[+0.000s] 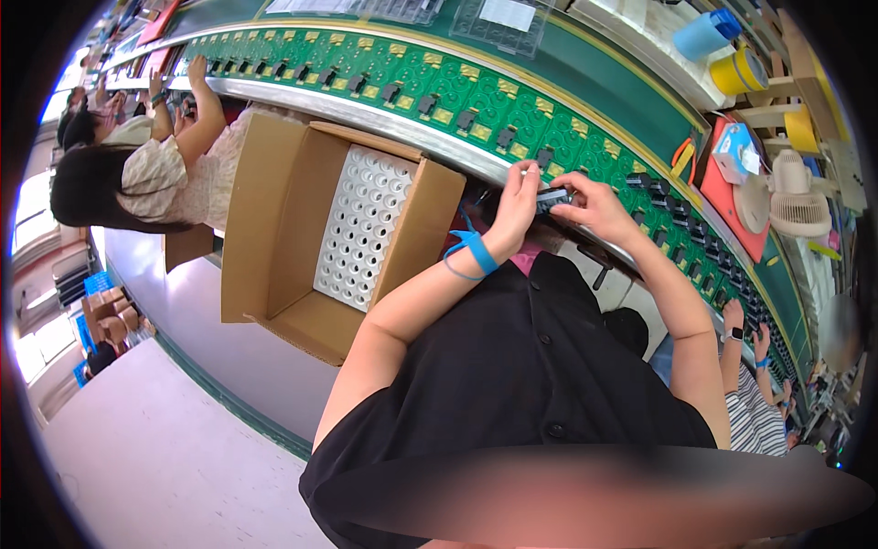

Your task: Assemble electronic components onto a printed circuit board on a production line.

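Note:
My left hand point(516, 212) and my right hand point(596, 210) meet in front of my body, at the near edge of the board line. Between them is a small black electronic component point(554, 199) with pale markings. My right fingertips close on its right end. Its left end rests against the closed fingers of my left hand, which hide part of it. A blue wrist strap point(476, 252) circles my left wrist. Just beyond my hands runs a row of green circuit boards point(526, 114), with black parts point(468, 119) mounted along it.
An open cardboard box point(265, 201) with a white tray of round holes point(364, 224) stands to my left. Taller black components point(681, 215) sit on boards at the right. A blue container point(706, 35), yellow tape rolls point(737, 71) and a small fan point(797, 197) lie beyond. Co-workers flank me.

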`<state>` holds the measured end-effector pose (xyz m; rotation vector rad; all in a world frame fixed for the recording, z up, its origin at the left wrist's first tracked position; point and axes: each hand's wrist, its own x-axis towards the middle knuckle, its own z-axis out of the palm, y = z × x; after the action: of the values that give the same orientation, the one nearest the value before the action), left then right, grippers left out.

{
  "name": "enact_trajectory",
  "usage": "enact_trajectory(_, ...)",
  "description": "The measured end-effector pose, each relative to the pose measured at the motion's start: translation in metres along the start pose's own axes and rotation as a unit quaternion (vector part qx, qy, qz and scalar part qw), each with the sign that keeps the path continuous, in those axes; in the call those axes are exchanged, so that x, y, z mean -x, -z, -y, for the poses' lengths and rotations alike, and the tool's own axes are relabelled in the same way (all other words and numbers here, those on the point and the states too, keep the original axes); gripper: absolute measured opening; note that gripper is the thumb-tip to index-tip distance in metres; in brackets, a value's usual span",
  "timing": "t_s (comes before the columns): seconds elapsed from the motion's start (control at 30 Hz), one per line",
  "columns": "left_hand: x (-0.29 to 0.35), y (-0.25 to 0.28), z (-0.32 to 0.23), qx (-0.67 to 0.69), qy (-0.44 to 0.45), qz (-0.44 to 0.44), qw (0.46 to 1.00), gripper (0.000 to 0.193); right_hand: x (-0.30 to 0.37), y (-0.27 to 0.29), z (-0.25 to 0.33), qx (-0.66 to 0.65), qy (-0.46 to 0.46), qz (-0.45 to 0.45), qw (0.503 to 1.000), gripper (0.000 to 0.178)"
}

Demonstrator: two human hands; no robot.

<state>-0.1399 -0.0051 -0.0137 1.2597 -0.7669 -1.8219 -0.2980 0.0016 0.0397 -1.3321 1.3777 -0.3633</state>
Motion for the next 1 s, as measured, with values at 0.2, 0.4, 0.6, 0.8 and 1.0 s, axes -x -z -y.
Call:
enact_trajectory(0.2, -0.024, 0.151, -0.038, -0.29, -0.267, -0.248, 0.885, 0.014, -0.023, 0.074, -0.065, 0.156, 0.07, -0.182, 0.968, 0.027)
enact_trajectory(0.4, -0.066, 0.395, 0.095, -0.567, 0.024, -0.306, 0.764, 0.035, -0.042, 0.12, -0.129, 0.314, 0.013, -0.287, 0.905, 0.029)
enact_trajectory(0.6, -0.052, 0.402, 0.111, -0.634, 0.265, -0.283, 0.669, 0.056, -0.038, 0.121, -0.143, 0.332, -0.073, -0.237, 0.91, 0.032)
enact_trajectory(0.8, -0.053, 0.404, 0.113, -0.632, 0.28, -0.309, 0.654, 0.057, -0.042, 0.118, -0.138, 0.34, -0.105, -0.204, 0.912, 0.035)
enact_trajectory(1.0, -0.052, 0.395, 0.115, -0.641, 0.26, -0.314, 0.65, 0.048, -0.043, 0.12, -0.143, 0.324, -0.113, -0.22, 0.913, 0.035)
